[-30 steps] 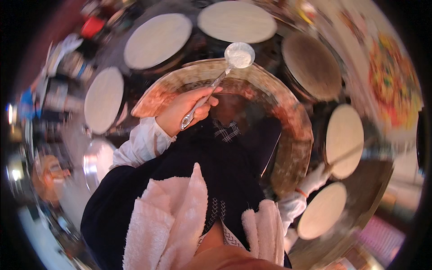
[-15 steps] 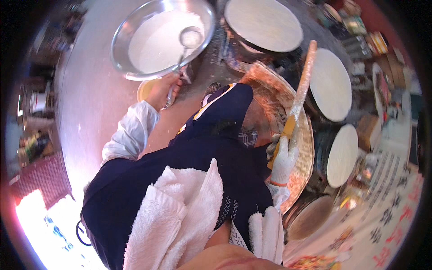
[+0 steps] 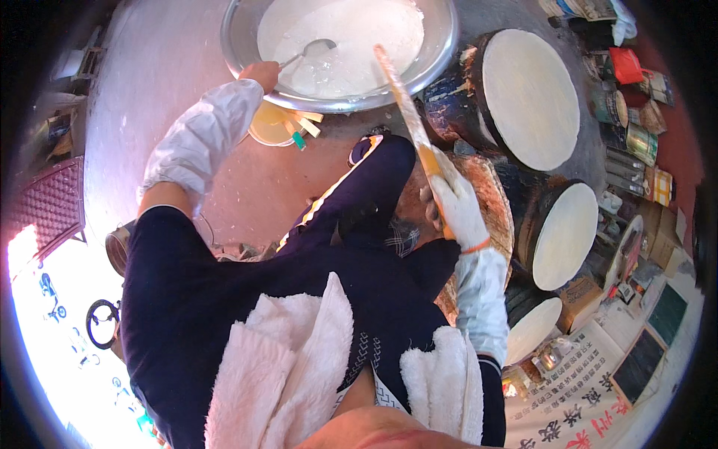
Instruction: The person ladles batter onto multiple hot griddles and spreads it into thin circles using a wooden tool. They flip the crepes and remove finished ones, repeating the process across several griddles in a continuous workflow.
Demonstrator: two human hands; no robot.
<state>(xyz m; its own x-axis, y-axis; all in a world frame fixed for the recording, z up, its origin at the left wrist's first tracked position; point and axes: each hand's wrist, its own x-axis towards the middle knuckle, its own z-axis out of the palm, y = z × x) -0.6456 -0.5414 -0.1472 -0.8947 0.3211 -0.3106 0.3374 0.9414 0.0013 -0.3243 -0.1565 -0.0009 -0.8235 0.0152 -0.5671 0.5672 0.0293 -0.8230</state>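
Note:
A large steel basin [image 3: 438,45] of white batter [image 3: 344,19] sits at the top. My left hand [image 3: 259,75], bare below a white sleeve cover, is closed on the handle of a metal ladle [image 3: 318,46] whose bowl is in the batter. My right hand [image 3: 452,198], in a white glove, grips a long wooden stick [image 3: 404,97] with a yellow lower part, angled up over the basin's near rim. Below the basin stands a yellowish container [image 3: 265,127]. To the right, round griddles [image 3: 531,97] carry pale white rounds.
A curved, worn ring [image 3: 490,202] lies around my right side, beside more griddles [image 3: 565,236]. Cartons and tins [image 3: 658,187] line the far right, with a banner [image 3: 568,411] at lower right. A red lattice chair [image 3: 45,206] stands at left, a handled wheel [image 3: 101,323] below it.
My view has turned from the griddles toward the basin. The ladle has gone from the air into the batter. The stick in my right hand has swung up and left over the basin.

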